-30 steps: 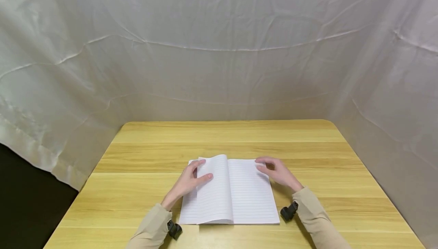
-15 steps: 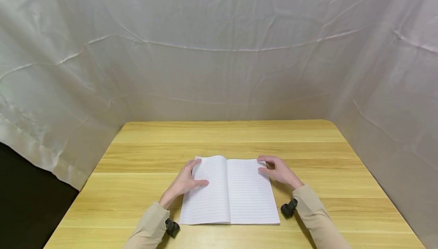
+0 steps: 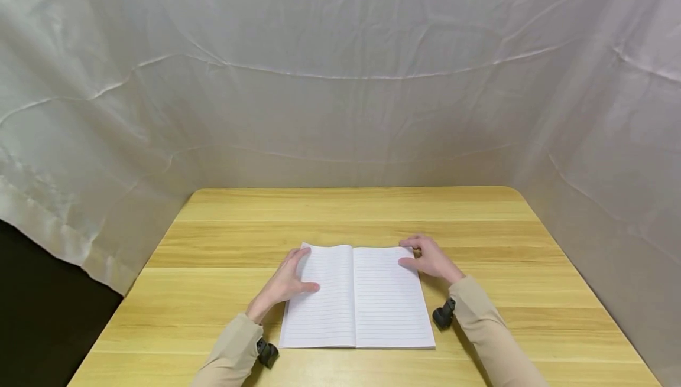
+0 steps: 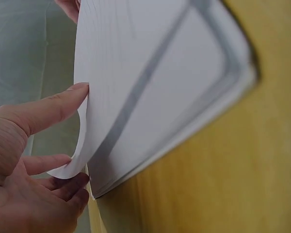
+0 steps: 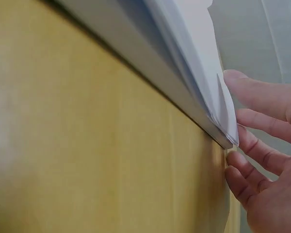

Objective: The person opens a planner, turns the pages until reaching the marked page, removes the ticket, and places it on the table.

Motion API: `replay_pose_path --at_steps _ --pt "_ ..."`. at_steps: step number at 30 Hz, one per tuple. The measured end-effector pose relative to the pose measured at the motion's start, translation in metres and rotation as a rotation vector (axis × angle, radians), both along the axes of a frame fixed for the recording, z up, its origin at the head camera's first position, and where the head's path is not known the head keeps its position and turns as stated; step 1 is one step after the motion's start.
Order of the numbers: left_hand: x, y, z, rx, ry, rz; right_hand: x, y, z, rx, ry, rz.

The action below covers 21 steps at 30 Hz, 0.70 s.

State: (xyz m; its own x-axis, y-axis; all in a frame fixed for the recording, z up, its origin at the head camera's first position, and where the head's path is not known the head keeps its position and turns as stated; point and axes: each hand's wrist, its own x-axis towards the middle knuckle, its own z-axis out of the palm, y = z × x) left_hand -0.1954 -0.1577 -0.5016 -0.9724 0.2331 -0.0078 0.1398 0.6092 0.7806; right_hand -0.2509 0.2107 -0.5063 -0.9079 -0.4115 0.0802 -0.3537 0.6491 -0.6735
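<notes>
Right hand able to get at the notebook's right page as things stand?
Likely yes: the right hand is at the far outer corner of the right page, with nothing visible between them.

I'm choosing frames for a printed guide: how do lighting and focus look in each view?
Head view: soft light, ruled lines on the notebook readable, a shadow on the table beside the right sleeve; left wrist view: the notebook's near corner blurred, a grey band, perhaps shadow, across it; right wrist view: table grain blurred, paler at the left edge.

The notebook (image 3: 393,310) is white and line-ruled, the table (image 3: 346,212) yellow and wood-grained.
</notes>
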Motion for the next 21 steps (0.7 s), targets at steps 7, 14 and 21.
replay_pose_path --at_steps 7,14,21 --pt "-0.0002 0.0017 0.0004 -0.03 -0.011 0.006 -0.0062 -0.0021 -0.0016 -0.001 -0.005 -0.055" --pt "0.0005 0.0008 -0.0023 -0.022 -0.005 0.0 -0.0065 -0.0046 -0.0006 -0.084 -0.026 -0.145" --pt "0.0002 -0.0006 -0.004 -0.028 0.01 -0.012 -0.0065 -0.0054 0.0 -0.069 0.002 -0.166"
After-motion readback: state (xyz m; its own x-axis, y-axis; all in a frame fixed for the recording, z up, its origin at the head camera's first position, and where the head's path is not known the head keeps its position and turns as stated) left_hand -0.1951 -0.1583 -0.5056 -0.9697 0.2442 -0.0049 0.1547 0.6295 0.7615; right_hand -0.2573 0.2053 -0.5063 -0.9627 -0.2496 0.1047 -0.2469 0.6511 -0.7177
